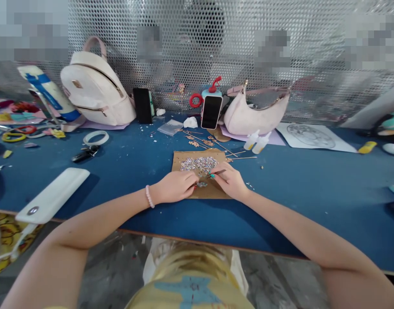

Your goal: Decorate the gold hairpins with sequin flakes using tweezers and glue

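A brown cardboard sheet (216, 192) lies on the blue table in front of me, with a pile of small glittering rhinestones (200, 164) on its far half. My right hand (230, 180) is closed in a pinch around slim, dark metal tweezers (220, 171), their tips down by the near edge of the pile. My left hand (175, 186) rests at the cardboard's left side, fingers pinched together. Whatever it holds is mostly hidden. Right beside its fingertips is a small stone-covered piece (201, 184).
Thin wooden sticks (197, 139) and small wooden cutouts lie behind the cardboard. Two small glue bottles (261, 142) stand before a white handbag (254, 113). A phone (211, 111) leans upright. On the left are a tape roll (96, 138), a white power bank (53, 195) and a backpack (97, 90).
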A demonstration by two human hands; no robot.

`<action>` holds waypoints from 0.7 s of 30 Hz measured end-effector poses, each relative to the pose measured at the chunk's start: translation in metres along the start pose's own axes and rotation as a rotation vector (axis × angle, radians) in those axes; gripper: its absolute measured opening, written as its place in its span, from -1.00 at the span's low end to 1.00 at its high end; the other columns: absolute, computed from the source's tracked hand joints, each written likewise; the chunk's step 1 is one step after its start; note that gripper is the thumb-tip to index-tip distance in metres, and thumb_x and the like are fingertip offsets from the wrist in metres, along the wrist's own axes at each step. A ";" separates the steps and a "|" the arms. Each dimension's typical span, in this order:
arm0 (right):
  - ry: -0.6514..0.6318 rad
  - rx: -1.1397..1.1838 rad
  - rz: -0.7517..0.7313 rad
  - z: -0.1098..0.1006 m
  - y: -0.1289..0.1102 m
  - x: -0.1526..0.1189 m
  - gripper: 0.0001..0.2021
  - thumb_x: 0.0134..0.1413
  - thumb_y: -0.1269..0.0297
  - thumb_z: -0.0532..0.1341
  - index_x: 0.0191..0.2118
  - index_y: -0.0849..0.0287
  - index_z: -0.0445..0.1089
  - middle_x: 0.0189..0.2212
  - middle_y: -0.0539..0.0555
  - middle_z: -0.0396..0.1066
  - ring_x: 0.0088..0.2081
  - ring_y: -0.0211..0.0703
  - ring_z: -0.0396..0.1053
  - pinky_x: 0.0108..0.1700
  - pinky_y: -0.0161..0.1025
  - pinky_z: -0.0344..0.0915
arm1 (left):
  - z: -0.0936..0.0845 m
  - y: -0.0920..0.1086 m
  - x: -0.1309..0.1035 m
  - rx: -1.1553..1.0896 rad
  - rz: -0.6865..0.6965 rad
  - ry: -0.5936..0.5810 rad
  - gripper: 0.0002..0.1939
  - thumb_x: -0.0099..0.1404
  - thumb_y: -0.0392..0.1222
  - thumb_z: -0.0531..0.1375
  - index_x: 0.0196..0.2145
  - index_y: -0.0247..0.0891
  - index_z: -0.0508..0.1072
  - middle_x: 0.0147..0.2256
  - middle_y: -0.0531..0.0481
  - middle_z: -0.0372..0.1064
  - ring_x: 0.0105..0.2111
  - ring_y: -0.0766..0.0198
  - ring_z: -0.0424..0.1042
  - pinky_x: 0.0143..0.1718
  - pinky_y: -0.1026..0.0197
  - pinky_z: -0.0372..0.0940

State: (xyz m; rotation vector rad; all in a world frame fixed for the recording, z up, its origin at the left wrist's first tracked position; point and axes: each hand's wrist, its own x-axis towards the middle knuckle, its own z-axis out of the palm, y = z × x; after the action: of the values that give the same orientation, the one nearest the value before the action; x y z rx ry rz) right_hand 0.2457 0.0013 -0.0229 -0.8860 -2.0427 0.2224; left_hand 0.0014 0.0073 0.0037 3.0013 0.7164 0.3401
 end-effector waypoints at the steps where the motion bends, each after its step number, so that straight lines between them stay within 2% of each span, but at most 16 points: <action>1: 0.001 0.002 0.031 0.000 0.001 0.000 -0.87 0.21 0.34 0.11 -0.25 0.16 0.41 -0.32 0.09 0.46 -0.21 -0.16 0.42 -0.12 -0.13 0.40 | 0.000 -0.001 0.000 -0.006 0.000 0.003 -0.85 0.38 -0.25 -0.01 -0.16 -0.30 0.32 -0.21 -0.11 0.38 -0.22 0.19 0.40 -0.21 0.18 0.30; 4: 0.014 0.009 0.124 -0.001 0.004 -0.001 -0.86 0.21 0.31 0.12 -0.24 0.16 0.41 -0.29 0.10 0.46 -0.20 -0.14 0.44 -0.10 -0.12 0.40 | -0.001 -0.006 -0.001 -0.027 -0.008 0.022 -0.83 0.38 -0.20 0.00 -0.18 -0.30 0.34 -0.22 -0.11 0.38 -0.21 0.19 0.40 -0.21 0.17 0.31; 7: 0.023 0.017 0.182 -0.001 0.006 0.000 -0.86 0.20 0.29 0.12 -0.23 0.16 0.41 -0.29 0.10 0.47 -0.19 -0.13 0.45 -0.09 -0.11 0.40 | -0.005 -0.016 -0.001 -0.046 -0.059 0.081 -0.78 0.37 -0.18 0.00 -0.12 -0.31 0.34 -0.14 -0.16 0.37 -0.11 0.13 0.37 -0.08 0.08 0.30; 11: 0.010 0.030 0.203 -0.002 0.006 0.001 -0.86 0.19 0.26 0.14 -0.24 0.16 0.41 -0.29 0.10 0.47 -0.20 -0.13 0.45 -0.10 -0.11 0.40 | -0.008 -0.039 -0.001 -0.071 -0.219 0.205 -0.72 0.37 -0.16 0.01 -0.02 -0.31 0.29 0.01 -0.20 0.29 0.05 0.06 0.26 0.11 -0.05 0.20; 15: 0.001 0.043 0.224 -0.003 0.006 0.002 -0.86 0.18 0.27 0.14 -0.25 0.16 0.42 -0.29 0.10 0.48 -0.20 -0.13 0.46 -0.08 -0.10 0.40 | 0.003 -0.063 -0.001 -0.095 -0.424 0.303 -0.62 0.40 -0.12 -0.02 0.08 -0.37 0.21 0.17 -0.29 0.10 0.23 0.00 0.05 0.27 -0.13 -0.01; 18: 0.011 0.050 0.260 -0.002 0.010 0.001 -0.86 0.16 0.28 0.14 -0.24 0.16 0.43 -0.27 0.11 0.50 -0.20 -0.12 0.47 -0.08 -0.09 0.40 | 0.014 -0.074 -0.002 -0.139 -0.520 0.292 -0.56 0.40 -0.08 -0.04 0.14 -0.39 0.15 0.22 -0.33 0.03 0.27 -0.01 -0.01 0.29 -0.13 -0.03; 21: 0.024 0.055 0.297 -0.002 0.013 0.000 -0.84 0.15 0.28 0.13 -0.23 0.17 0.43 -0.26 0.12 0.51 -0.20 -0.10 0.48 -0.07 -0.07 0.40 | 0.020 -0.077 -0.003 -0.195 -0.536 0.247 -0.50 0.41 -0.04 -0.06 0.20 -0.38 0.07 0.23 -0.32 0.04 0.27 0.03 0.04 0.29 -0.05 0.02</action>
State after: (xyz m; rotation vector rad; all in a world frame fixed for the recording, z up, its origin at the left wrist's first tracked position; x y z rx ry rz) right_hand 0.2533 0.0108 -0.0277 -1.1499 -1.8681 0.4251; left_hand -0.0310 0.0745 -0.0236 2.4796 1.3691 0.7015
